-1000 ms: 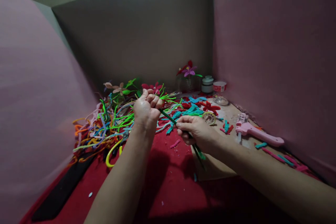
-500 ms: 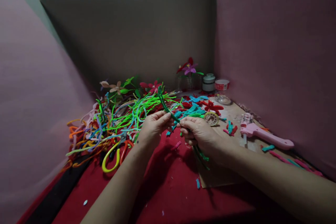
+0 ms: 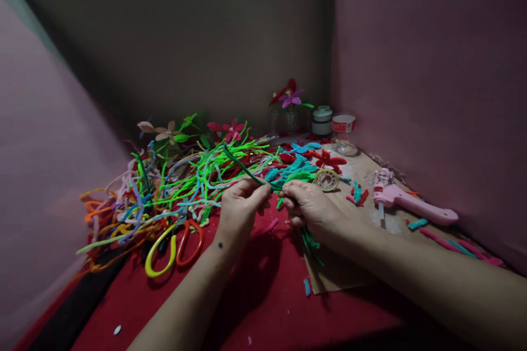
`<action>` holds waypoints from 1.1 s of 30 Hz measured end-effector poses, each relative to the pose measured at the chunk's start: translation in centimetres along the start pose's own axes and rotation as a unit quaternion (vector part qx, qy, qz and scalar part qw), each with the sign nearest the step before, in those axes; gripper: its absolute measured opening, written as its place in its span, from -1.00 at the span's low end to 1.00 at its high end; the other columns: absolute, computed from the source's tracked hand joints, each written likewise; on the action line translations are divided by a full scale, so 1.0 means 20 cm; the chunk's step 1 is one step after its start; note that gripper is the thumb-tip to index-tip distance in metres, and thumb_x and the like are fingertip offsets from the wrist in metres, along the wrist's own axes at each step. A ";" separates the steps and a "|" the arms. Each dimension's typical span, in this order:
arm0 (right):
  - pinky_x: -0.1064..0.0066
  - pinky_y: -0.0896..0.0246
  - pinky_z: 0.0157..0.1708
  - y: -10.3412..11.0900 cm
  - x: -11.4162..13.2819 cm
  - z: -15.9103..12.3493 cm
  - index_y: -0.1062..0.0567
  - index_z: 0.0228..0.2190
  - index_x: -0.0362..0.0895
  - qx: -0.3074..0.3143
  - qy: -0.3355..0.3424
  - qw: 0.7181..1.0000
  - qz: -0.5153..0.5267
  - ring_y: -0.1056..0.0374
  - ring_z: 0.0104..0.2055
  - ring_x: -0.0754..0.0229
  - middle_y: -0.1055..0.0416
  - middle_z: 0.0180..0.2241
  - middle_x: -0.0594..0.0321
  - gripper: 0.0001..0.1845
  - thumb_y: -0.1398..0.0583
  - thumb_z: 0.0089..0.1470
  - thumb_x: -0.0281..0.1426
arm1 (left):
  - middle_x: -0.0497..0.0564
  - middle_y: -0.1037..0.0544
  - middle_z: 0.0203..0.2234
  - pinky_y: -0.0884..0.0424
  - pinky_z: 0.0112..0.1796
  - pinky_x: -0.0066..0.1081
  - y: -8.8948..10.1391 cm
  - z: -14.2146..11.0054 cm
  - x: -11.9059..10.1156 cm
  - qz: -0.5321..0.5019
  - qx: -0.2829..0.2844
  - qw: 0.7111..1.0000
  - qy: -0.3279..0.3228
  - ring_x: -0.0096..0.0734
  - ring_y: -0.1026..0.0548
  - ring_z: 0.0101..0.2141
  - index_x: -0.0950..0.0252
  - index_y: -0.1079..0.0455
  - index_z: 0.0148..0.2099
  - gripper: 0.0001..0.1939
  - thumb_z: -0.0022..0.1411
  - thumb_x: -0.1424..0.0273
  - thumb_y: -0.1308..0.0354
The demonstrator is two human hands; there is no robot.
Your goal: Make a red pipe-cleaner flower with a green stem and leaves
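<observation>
My left hand [image 3: 241, 205] pinches a dark green pipe cleaner [image 3: 242, 167] whose free end rises up and to the left over the pile. My right hand [image 3: 308, 205] is closed on the same green pipe cleaner a little to the right, and green twisted ends stick out below that hand. Both hands hover over a red cloth [image 3: 263, 296], thumbs almost touching. Behind them lies a heap of coloured pipe cleaners [image 3: 164, 186], mostly bright green, blue, orange and pink.
Scissors with yellow and orange handles [image 3: 173, 244] lie left of my left wrist. A pink glue gun [image 3: 407, 205] and a tape roll [image 3: 327, 179] sit on brown card at right. Pipe-cleaner flowers, a glass vase [image 3: 290, 115] and small jars stand at the back. Pink walls enclose both sides.
My left hand came down from a raised fist to a pinch beside my right hand. The green pipe cleaner's free end swung up and leftward. The view shifted slightly.
</observation>
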State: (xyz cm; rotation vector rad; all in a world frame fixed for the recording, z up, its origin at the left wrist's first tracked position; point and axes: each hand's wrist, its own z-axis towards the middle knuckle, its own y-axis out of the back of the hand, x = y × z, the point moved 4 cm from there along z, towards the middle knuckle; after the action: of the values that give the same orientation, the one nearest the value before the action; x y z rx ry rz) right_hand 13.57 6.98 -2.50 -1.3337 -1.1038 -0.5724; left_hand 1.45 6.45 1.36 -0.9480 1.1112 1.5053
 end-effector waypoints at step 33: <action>0.51 0.11 -0.64 0.00 0.12 -0.12 -0.26 -0.68 -0.16 0.064 0.138 0.942 -0.298 -0.01 -0.65 0.39 -0.10 -0.72 0.39 -0.85 -0.06 -0.14 -0.52 | -0.12 -0.23 -0.68 -0.09 -0.57 -0.53 -0.01 -0.06 -0.11 0.224 0.164 0.952 -0.125 -0.56 -0.15 -0.61 0.29 -0.27 -0.55 -0.82 0.08 0.41 -0.10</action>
State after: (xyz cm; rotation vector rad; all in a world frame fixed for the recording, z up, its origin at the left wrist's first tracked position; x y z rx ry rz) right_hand 15.31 5.39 -0.19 -0.7607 -1.2816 -1.0774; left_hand 2.18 4.72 3.16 -0.2729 1.3933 1.6702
